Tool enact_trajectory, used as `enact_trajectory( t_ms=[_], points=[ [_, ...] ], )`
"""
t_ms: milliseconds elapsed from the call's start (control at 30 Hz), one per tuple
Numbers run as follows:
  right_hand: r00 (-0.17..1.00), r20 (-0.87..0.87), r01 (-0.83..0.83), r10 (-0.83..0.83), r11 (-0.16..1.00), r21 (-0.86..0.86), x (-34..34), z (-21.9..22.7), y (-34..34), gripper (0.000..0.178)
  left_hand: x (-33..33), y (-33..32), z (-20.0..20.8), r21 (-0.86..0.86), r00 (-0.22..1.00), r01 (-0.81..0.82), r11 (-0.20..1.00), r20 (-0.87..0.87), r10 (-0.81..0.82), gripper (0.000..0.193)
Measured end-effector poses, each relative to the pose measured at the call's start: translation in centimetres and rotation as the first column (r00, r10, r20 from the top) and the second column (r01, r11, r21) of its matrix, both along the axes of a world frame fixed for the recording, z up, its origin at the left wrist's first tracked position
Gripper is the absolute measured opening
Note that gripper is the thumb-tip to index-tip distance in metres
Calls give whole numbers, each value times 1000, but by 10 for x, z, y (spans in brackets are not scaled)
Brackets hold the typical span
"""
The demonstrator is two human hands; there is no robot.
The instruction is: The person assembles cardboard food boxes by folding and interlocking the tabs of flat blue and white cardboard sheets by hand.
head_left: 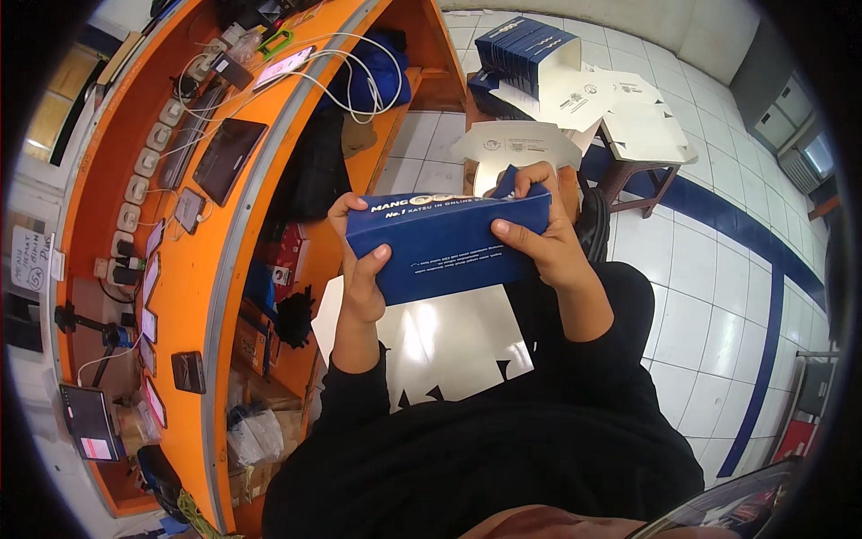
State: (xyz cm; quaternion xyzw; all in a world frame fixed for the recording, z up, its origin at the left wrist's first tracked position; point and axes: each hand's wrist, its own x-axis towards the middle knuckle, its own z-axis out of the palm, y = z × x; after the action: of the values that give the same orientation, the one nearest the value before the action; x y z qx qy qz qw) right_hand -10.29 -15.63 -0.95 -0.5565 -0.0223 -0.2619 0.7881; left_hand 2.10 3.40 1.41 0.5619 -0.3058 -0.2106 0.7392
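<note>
Between both hands I hold a dark blue printed cardboard box (440, 265) above my lap, its long side facing me. My left hand (357, 256) grips the left end, thumb on the front panel and fingers behind the top edge. At the right end my right hand (539, 220) pinches the upper corner, where a blue flap sticks up; the thumb presses the front. Below the box, a flat white cardboard sheet (458, 346) with notched edges lies across my lap.
To the left runs an orange counter (269, 153) with phones, a tablet (230, 162), cables and sockets. Ahead stand a stack of blue folded boxes (530, 58) and flat white cardboard blanks (637, 112) on a brown stool (628, 180). White floor tiles with blue bands lie right.
</note>
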Motion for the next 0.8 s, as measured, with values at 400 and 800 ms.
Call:
enact_trajectory(
  t_ms=[400, 800],
  points=[
    [999, 27, -41, 40, 998, 45, 0, 2, 11, 36, -3, 7, 5, -131, 988, 126, 983, -78, -137, 61],
    [988, -122, -41, 95, 922, 385, -2, 8, 13, 15, 15, -1, -2, -388, 971, 64, 920, -189, -147, 41]
  ],
)
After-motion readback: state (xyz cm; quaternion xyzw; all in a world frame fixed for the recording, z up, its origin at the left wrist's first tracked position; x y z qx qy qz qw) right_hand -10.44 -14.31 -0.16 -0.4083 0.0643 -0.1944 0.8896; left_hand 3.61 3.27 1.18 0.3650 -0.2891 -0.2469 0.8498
